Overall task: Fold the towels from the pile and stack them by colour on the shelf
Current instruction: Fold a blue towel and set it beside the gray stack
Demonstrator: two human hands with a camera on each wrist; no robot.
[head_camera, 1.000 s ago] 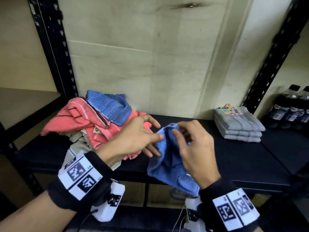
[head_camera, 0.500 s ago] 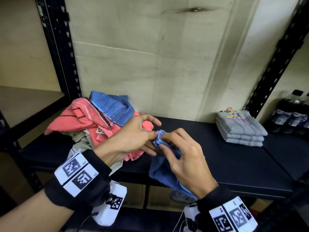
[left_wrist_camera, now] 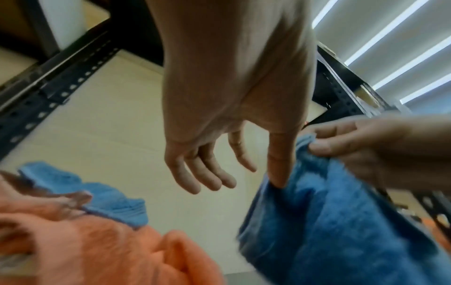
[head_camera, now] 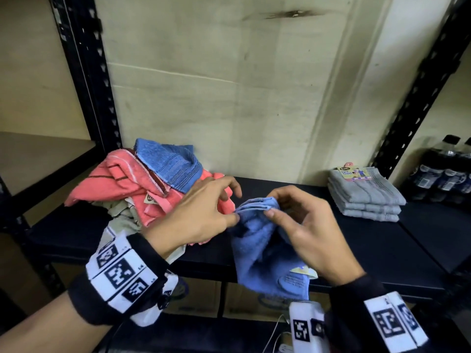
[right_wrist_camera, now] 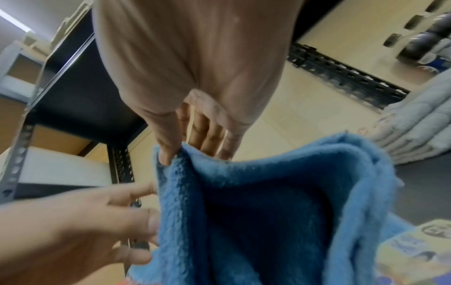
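The dark shelf (head_camera: 356,240) is running across the head view between two black perforated uprights, its front edge lying just under both hands, and a bare stretch of it is lying open between the pile (head_camera: 142,184) on the left and the stack of folded grey towels (head_camera: 367,200) on the right. The pale wall is closing off the back. Dark bottles (head_camera: 443,171) are standing beyond the right upright. The pile is sitting in a loose heap of salmon cloth with a blue towel (head_camera: 168,161) on top, and part of it is drooping over the front edge. The light blue towel (head_camera: 265,248) is being held in the air in front of that edge, between the pile and the grey stack. The right hand (head_camera: 305,230) is pinching its bunched top edge between thumb and curled fingers, as the right wrist view shows. The left hand (head_camera: 201,215) is reaching in from the pile side, its thumb tip touching the same top edge while its other fingers are spreading loose and fairly straight, holding nothing round; in the left wrist view the thumb is lying against the cloth. The towel's long axis is running roughly upright, the gathered edge pointing up and the free end hanging down past the shelf front, a paper label (head_camera: 303,271) showing near the bottom.
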